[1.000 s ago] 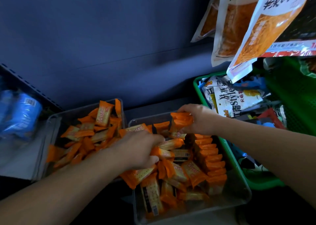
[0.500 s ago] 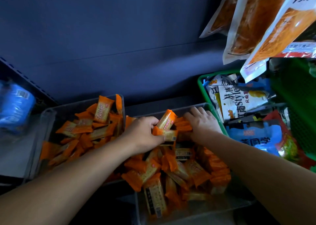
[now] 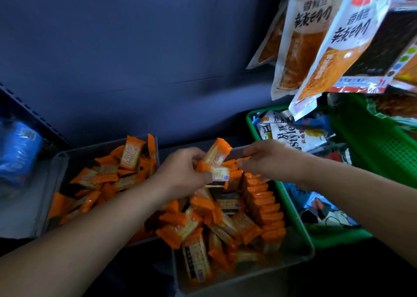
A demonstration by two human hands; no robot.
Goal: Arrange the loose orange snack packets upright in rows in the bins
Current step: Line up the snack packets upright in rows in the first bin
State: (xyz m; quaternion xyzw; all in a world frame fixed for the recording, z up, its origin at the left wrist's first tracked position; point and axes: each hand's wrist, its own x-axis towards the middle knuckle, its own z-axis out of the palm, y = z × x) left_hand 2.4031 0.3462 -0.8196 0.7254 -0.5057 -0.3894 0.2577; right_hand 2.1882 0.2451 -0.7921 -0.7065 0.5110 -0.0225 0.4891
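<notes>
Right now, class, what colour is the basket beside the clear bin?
The basket is green; head view.

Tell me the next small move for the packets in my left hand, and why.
Probably pass the raised packet from the left hand to the right hand just beside it, and stand it at the far end of the row along the right wall of the bin; a loose pile lies beside that row.

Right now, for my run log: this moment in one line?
left hand: grips orange packets | right hand: by the packets, grip unclear | right clear bin: upright row at right wall, loose pile
</notes>
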